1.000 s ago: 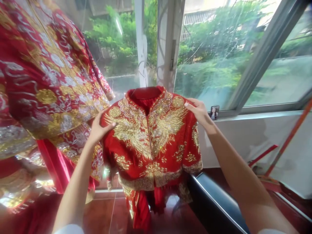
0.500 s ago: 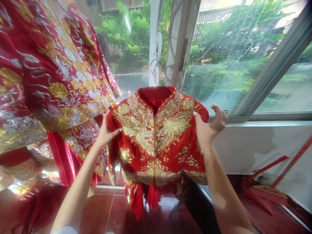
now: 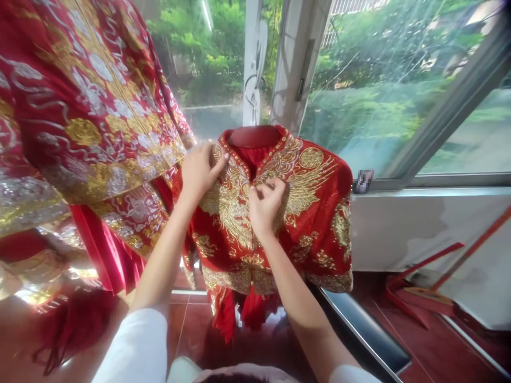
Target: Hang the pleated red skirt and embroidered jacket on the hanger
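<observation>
A red jacket (image 3: 315,213) with gold embroidery hangs on a red hanger (image 3: 252,135) whose metal hook (image 3: 249,98) rises in front of the window. My left hand (image 3: 199,173) lies on the jacket's upper left chest beside the collar, fingers curled against the cloth. Just below the collar, my right hand (image 3: 265,205) pinches the jacket's centre front opening, fingers bunched together on the fabric.
A larger red and gold embroidered garment (image 3: 80,133) hangs close on the left. Behind stands a window with a grey frame (image 3: 451,101) and a white sill (image 3: 431,191). A dark bench edge (image 3: 359,330) and red metal legs (image 3: 423,276) stand on the red floor at right.
Both hands left the jacket's shoulders and came in to its chest. The right hand now pinches the centre front, and the left rests beside the collar.
</observation>
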A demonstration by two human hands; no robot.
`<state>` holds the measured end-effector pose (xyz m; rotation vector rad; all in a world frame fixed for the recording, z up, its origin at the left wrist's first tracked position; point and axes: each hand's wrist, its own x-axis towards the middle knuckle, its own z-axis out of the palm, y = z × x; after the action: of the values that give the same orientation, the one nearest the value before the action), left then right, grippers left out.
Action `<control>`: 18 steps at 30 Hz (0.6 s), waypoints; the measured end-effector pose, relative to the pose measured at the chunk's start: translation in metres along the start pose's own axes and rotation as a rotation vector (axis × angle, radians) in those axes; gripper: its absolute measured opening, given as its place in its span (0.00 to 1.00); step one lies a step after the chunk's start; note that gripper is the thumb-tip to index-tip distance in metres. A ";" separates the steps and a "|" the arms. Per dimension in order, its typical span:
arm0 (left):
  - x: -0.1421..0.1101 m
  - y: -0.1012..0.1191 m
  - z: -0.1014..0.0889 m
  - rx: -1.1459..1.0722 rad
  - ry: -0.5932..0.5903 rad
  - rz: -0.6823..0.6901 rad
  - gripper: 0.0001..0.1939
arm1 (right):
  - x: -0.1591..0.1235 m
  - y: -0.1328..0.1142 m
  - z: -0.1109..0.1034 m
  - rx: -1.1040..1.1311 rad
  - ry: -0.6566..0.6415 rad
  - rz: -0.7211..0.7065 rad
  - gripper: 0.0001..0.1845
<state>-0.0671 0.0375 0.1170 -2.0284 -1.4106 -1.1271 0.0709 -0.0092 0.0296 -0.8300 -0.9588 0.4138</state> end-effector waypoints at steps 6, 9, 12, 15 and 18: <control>-0.007 0.001 0.003 0.008 0.030 -0.033 0.30 | -0.132 0.074 -0.091 -0.131 -0.051 0.344 0.16; -0.005 0.000 0.006 -0.092 0.060 -0.029 0.29 | -0.209 0.123 -0.143 -0.198 -0.025 0.532 0.15; -0.007 -0.002 0.008 -0.198 0.094 -0.005 0.28 | -0.232 0.142 -0.186 -0.361 0.046 0.572 0.13; -0.016 -0.003 0.004 -0.229 0.114 0.000 0.30 | -0.188 0.118 -0.211 -0.583 0.006 0.381 0.13; -0.031 -0.005 -0.003 -0.223 0.119 -0.028 0.36 | -0.103 0.066 -0.213 -0.693 0.124 0.022 0.19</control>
<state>-0.0779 0.0196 0.0930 -2.0552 -1.3082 -1.4483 0.1991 -0.1259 -0.1439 -1.4751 -0.9851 0.0322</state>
